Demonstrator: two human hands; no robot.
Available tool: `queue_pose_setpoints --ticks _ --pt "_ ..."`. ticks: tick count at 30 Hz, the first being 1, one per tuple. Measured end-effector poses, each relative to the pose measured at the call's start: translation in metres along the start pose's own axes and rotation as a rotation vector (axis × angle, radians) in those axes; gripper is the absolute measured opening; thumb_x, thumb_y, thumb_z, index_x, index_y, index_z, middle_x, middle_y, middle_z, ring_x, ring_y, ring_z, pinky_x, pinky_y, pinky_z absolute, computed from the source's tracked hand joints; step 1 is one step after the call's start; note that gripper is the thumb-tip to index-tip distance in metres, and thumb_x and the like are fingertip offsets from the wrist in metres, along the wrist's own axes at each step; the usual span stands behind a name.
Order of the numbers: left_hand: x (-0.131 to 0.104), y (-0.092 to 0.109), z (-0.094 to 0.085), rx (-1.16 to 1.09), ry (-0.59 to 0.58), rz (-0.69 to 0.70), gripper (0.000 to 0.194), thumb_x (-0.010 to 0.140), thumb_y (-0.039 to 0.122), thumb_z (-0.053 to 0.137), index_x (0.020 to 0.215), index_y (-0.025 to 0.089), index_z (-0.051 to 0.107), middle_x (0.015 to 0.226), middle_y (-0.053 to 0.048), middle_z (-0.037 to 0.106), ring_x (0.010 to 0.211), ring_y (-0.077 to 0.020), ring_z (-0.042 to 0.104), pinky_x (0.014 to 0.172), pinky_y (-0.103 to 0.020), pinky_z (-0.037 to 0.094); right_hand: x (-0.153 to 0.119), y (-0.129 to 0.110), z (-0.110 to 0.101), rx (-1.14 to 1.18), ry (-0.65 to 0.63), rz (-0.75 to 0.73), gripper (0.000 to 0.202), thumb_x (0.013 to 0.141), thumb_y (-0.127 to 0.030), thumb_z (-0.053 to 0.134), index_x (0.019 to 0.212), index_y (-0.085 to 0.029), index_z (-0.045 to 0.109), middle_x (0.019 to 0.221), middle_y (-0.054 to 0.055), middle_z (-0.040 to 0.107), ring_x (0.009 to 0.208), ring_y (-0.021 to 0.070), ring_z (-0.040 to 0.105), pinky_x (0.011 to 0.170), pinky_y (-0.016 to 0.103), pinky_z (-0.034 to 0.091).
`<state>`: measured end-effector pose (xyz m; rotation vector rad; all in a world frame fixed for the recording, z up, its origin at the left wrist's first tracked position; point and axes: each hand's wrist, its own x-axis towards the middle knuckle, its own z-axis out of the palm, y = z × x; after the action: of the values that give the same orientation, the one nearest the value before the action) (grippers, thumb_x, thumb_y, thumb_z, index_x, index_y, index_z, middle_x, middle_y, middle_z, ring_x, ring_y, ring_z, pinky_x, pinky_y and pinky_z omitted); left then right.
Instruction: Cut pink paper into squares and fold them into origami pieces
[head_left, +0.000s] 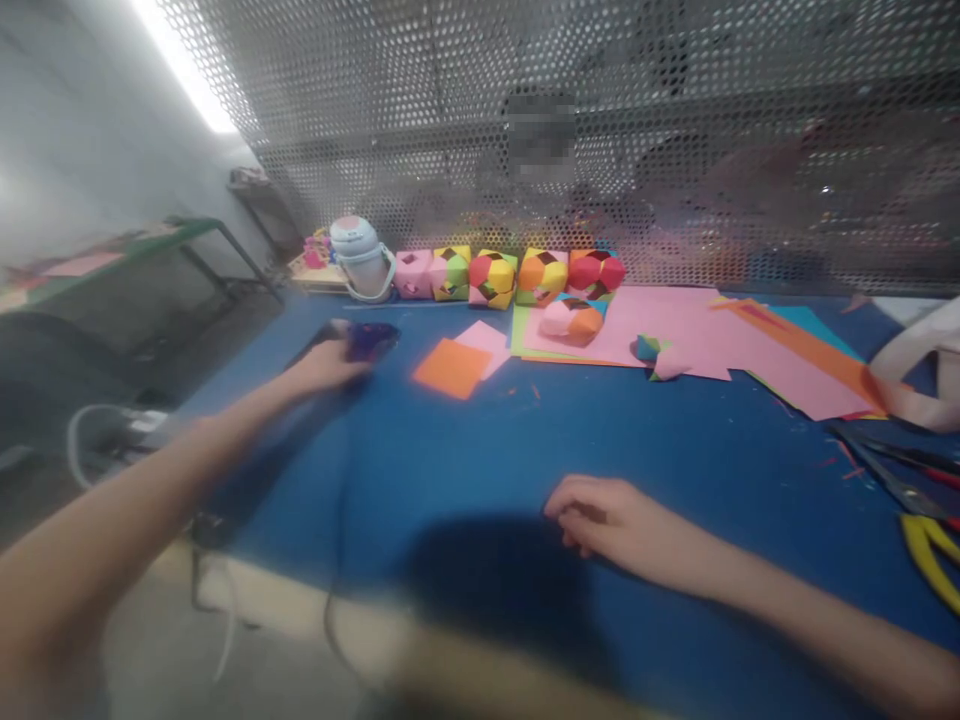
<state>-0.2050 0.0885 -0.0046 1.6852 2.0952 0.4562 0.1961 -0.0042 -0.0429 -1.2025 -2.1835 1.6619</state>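
the left hand (326, 367) is at the left side of the blue tabletop (457, 460), at a dark, glossy, flat object (371, 341) with a bluish-purple sheen. both are blurred, so i cannot tell whether the fingers grip it or just touch it. the right hand (596, 512) is low over the middle of the tabletop, its fingers loosely curled with a gap inside the curl, pinching nothing that shows.

right of the dark object lies a flat orange paper square (452, 368), overlapping a pale pink paper square (486, 345). at the far edge, a row of folded, multicoloured paper balls (493, 278) stands right of a pale, lidded container with a handle (364, 258). a pink-and-orange folded paper ball (572, 320) sits nearer, on large pink, green and orange paper sheets (630, 315). a small teal, green and pink folded paper piece (660, 357) is farther right. yellow-handled metal scissors (926, 545) lie at the near right.
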Motion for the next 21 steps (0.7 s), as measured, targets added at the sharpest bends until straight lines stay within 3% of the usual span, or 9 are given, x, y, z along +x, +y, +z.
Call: queue_pose_setpoints --ticks 2,4,8,11,13,15,18,21 --pt "0.000 -0.002 0.002 0.054 0.003 0.017 0.022 0.064 0.036 0.068 0.070 0.016 0.062 0.064 -0.001 0.059 0.066 -0.0170 0.053 0.062 -0.024 0.038 0.010 -0.009 -0.009 -0.134 -0.007 -0.070 0.019 0.085 -0.021 0.044 0.089 -0.018 0.062 0.079 0.004 0.065 0.067 0.0138 0.061 0.064 0.026 0.048" --pt "-0.002 -0.002 0.003 0.106 0.011 0.022 0.026 0.066 0.042 0.066 0.074 0.017 0.063 0.066 -0.003 0.061 0.069 -0.0195 0.056 0.063 -0.025 0.039 0.028 -0.017 -0.019 -0.319 0.065 -0.230 0.020 0.085 -0.016 0.045 0.093 -0.018 0.063 0.092 0.005 0.067 0.083 0.0155 0.062 0.079 0.028 0.047" --pt "-0.015 0.007 0.001 0.206 0.053 0.040 0.038 0.070 0.050 0.061 0.091 0.018 0.061 0.077 -0.005 0.064 0.076 -0.0223 0.059 0.064 -0.026 0.042 0.084 -0.031 -0.035 -0.705 0.218 -0.366 0.023 0.087 -0.013 0.044 0.101 -0.014 0.063 0.108 0.010 0.064 0.102 0.0201 0.057 0.093 0.032 0.041" --pt "-0.036 0.018 -0.001 0.293 0.202 0.025 0.033 0.074 0.047 0.055 0.087 0.017 0.057 0.080 -0.006 0.062 0.073 -0.0225 0.058 0.060 -0.028 0.042 0.130 -0.039 -0.042 -0.740 0.311 -0.332 0.021 0.089 -0.015 0.044 0.102 -0.010 0.060 0.112 0.017 0.061 0.107 0.0256 0.052 0.095 0.038 0.038" --pt "-0.053 0.028 0.000 0.339 0.406 0.045 0.027 0.077 0.040 0.050 0.090 0.016 0.054 0.088 -0.009 0.060 0.077 -0.0233 0.057 0.062 -0.030 0.043 0.156 -0.042 -0.043 -0.736 0.370 -0.290 0.020 0.089 -0.019 0.047 0.100 -0.008 0.059 0.112 0.021 0.059 0.108 0.0298 0.051 0.095 0.043 0.037" --pt "-0.068 0.040 0.005 0.347 0.482 0.199 0.022 0.081 0.033 0.044 0.093 0.017 0.053 0.098 -0.011 0.059 0.087 -0.0231 0.057 0.072 -0.031 0.045 0.176 -0.044 -0.041 -0.710 0.414 -0.253 0.021 0.087 -0.023 0.052 0.100 -0.008 0.057 0.111 0.024 0.058 0.109 0.0322 0.049 0.094 0.046 0.037" --pt "-0.078 0.060 0.021 0.324 0.342 0.478 0.021 0.086 0.029 0.040 0.098 0.018 0.053 0.103 -0.010 0.059 0.094 -0.0212 0.057 0.082 -0.030 0.046 0.192 -0.046 -0.036 -0.630 0.415 -0.249 0.019 0.083 -0.016 0.052 0.100 -0.008 0.057 0.110 0.023 0.059 0.107 0.0306 0.051 0.090 0.043 0.040" --pt "-0.069 0.081 0.041 0.275 0.169 0.603 0.023 0.087 0.024 0.040 0.103 0.019 0.055 0.106 -0.010 0.059 0.100 -0.0213 0.056 0.086 -0.032 0.047 0.190 -0.044 -0.030 -0.504 0.351 -0.305 0.028 0.078 -0.004 0.049 0.104 -0.011 0.055 0.112 0.015 0.062 0.104 0.0227 0.056 0.088 0.034 0.042"
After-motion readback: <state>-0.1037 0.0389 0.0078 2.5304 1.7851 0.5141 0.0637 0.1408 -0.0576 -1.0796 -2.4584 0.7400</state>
